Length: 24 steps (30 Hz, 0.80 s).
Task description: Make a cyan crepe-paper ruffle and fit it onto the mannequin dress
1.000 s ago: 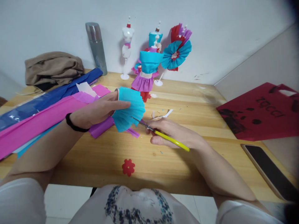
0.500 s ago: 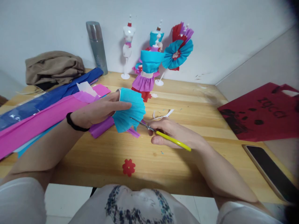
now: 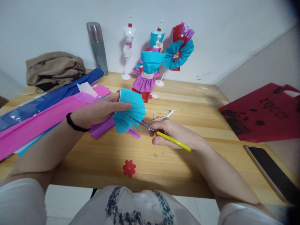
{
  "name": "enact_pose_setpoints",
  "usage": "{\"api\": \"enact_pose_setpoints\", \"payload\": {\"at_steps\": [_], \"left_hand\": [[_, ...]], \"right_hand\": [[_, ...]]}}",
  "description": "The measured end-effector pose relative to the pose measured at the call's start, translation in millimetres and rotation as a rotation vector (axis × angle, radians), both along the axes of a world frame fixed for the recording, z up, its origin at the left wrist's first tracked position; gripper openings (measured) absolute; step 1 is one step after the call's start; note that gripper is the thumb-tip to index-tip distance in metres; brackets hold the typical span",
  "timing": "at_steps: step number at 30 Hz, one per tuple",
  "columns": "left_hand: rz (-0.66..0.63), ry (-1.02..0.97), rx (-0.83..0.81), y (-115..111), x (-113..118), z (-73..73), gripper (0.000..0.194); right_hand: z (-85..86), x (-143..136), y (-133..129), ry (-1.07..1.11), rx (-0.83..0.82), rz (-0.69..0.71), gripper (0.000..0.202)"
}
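A pleated blue crepe paper piece [image 3: 134, 97], fanned out along its outer edge, is held above the table by my left hand [image 3: 100, 109]. The left thumb lies across its top and the other fingers are behind it. My right hand [image 3: 170, 131] is closed around yellow-handled scissors [image 3: 173, 140]. Their metal blades point left, with the tip over the lower part of the blue paper. Below the hands, a red paper flower [image 3: 129, 168] lies on the table [image 3: 100, 162].
Mini mannequins in paper outfits [image 3: 148, 67] and a bare white mannequin [image 3: 128, 43] stand along the wall beside a grey bottle [image 3: 97, 47]. Crepe paper sheets [image 3: 47, 122] and a brown cloth [image 3: 55, 67] lie left. A red bag [image 3: 262, 115] and a phone [image 3: 272, 172] are right.
Almost nothing differs. The fanned lower edge of the blue paper has shifted very slightly, and the scissors have barely moved; both hands keep their hold.
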State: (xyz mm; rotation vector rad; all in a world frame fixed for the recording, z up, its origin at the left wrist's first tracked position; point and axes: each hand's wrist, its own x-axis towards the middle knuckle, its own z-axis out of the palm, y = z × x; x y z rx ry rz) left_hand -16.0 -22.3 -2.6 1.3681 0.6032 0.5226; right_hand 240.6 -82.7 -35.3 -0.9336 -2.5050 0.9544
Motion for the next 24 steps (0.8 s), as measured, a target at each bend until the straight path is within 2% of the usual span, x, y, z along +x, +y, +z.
{"api": "enact_pose_setpoints", "payload": {"at_steps": [7,11,15,19,22,24], "left_hand": [[-0.042,-0.010,-0.013,-1,1,2.8,0.027],[-0.039,0.009,0.007,0,0,5.9,0.032],[-0.041,0.040,0.005,0,-1,9.7,0.031],[-0.021,0.013,-0.016,1,-2,9.6,0.023],[-0.002,-0.011,-0.010,2,-2,7.0,0.026],[0.002,-0.021,0.005,2,-1,4.7,0.031]], "right_hand": [[5.3,0,-3,-0.075,0.005,0.025,0.048],[10.4,2,-3,-0.082,0.000,0.047,0.054],[16.7,8,0,-0.170,-0.038,0.015,0.055],[23.2,7,-2,-0.347,-0.040,0.016,0.042],[18.4,-4,-10,-0.507,-0.015,0.047,0.018],[8.5,-15,-16,-0.531,0.000,0.077,0.031]]}}
